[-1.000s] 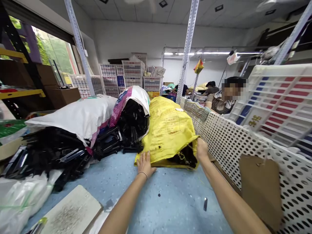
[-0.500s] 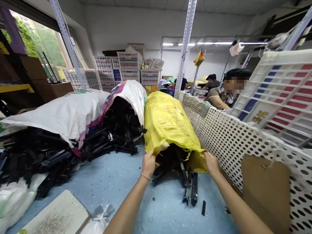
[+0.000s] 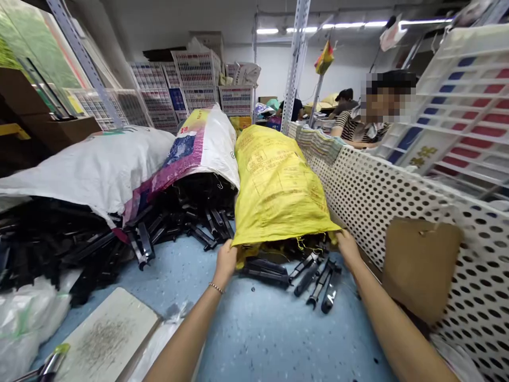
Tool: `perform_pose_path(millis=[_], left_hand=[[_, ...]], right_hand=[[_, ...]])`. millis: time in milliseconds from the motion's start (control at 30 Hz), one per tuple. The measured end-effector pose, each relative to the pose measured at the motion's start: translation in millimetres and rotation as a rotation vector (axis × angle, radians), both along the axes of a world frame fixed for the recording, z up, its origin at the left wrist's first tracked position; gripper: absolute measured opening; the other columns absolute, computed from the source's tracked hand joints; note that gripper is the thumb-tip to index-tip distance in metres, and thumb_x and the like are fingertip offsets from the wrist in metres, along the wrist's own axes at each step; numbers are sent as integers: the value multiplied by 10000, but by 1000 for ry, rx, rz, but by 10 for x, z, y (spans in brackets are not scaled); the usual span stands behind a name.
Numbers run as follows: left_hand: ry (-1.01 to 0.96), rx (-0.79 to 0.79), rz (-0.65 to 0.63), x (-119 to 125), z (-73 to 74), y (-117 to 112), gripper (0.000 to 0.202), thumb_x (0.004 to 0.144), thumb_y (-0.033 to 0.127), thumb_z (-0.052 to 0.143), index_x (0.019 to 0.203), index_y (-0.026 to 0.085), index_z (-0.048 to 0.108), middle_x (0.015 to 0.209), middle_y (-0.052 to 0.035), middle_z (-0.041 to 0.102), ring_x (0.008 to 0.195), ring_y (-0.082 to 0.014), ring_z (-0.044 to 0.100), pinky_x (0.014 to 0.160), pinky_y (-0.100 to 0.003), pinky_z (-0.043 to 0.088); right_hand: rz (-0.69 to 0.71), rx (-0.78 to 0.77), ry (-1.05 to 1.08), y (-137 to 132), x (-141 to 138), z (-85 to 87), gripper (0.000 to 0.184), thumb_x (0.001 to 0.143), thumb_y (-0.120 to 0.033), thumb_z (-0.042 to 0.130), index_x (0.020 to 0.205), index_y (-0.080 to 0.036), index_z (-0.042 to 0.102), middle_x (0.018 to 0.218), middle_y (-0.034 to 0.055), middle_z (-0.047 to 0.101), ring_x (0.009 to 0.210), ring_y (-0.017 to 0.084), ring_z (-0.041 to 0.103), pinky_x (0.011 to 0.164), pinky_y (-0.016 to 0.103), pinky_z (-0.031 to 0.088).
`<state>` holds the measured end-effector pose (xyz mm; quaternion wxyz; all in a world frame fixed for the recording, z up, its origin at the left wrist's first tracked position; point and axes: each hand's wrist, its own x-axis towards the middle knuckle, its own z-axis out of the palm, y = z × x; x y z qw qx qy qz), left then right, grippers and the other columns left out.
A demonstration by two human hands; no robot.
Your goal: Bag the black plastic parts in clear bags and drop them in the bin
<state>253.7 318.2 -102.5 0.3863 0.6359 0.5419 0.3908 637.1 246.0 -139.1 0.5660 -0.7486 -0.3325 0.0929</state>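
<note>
A yellow woven sack [image 3: 274, 185] lies on the blue surface [image 3: 278, 334] with its open mouth towards me. My left hand [image 3: 225, 261] is closed on the left corner of the sack's mouth. My right hand [image 3: 347, 248] is closed on the right corner of the mouth. Several black plastic parts [image 3: 310, 273] lie spilled on the surface just under the mouth, between my hands.
To the left, white sacks [image 3: 99, 164] lie over a big heap of black plastic parts [image 3: 79, 244]. A white perforated basket wall [image 3: 382, 207] with a cardboard tag [image 3: 421, 265] runs along the right. A person in a striped top [image 3: 358, 130] sits beyond it. A pale board [image 3: 107, 339] lies front left.
Both hands took hold of the sack's mouth and lifted and pulled it back. Black parts slid out onto the blue surface.
</note>
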Motion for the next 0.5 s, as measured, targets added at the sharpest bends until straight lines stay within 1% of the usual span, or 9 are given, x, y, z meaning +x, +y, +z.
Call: perform_pose_path(millis=[67,100,133,200,267,300,367,433,500], left_hand=[[54,93,85,-48,38,-178,320,752,201,451,1048,137,557,1003,-101,579,1031,-266,512,900,-412,403],[102,182,68,-47,61,-289,399,743,179,481,1138,147,526,1113,-122,552,1133,-284,463,978,-445,347],[163,286,-19,-24,84,-401,471,735,151,499,1206,167,498,1195,-128,524,1199,-289,421,1029,-458,296],[301,444,-329,91,122,-590,567,724,89,499,1276,213,472,1276,-114,504,1240,-281,406,1072,-448,257],[395,423,-567,254,147,-700,602,700,51,507,1279,218,484,1281,-113,521,1240,-288,419,1081,-449,254],[416,374,-600,328,157,-729,594,692,50,524,1266,200,495,1272,-124,530,1244,-302,417,1085,-462,248],[421,297,-561,413,184,-783,532,705,90,568,1229,161,513,1241,-149,549,1242,-326,418,1085,-489,244],[394,286,-535,383,229,-903,495,764,191,582,1248,154,484,1251,-151,542,1226,-310,442,1071,-469,288],[215,195,-534,253,291,-1140,479,840,317,528,1286,165,438,1232,-139,550,1157,-273,508,1002,-422,390]], right_hand=[[29,-14,-44,-296,-138,21,416,752,-449,600,1045,-153,605,1030,99,648,979,251,579,865,400,447],[32,-15,-73,-461,-245,24,455,734,-448,608,1089,-165,585,1097,109,624,1049,261,550,917,412,416],[39,-16,-105,-627,-381,23,475,732,-448,603,1121,-179,567,1152,113,599,1107,267,518,961,423,383],[98,-28,-168,-933,-727,13,437,768,-448,559,1130,-204,561,1183,110,577,1149,270,489,1006,447,342],[212,-37,-203,-1180,-1121,9,376,808,-441,516,1102,-216,575,1149,102,588,1124,270,505,1001,463,351],[261,-35,-201,-1283,-1313,14,358,822,-438,503,1094,-217,579,1134,101,591,1111,271,513,991,468,363],[323,-23,-161,-1463,-1644,45,338,846,-431,484,1099,-225,576,1124,98,590,1100,272,521,971,465,388],[347,-8,-116,-1620,-1886,106,317,870,-419,469,1111,-239,568,1128,93,585,1102,267,522,965,455,399],[371,14,-90,-1749,-2056,199,297,889,-411,459,1121,-253,556,1137,86,575,1107,260,520,965,440,405]])
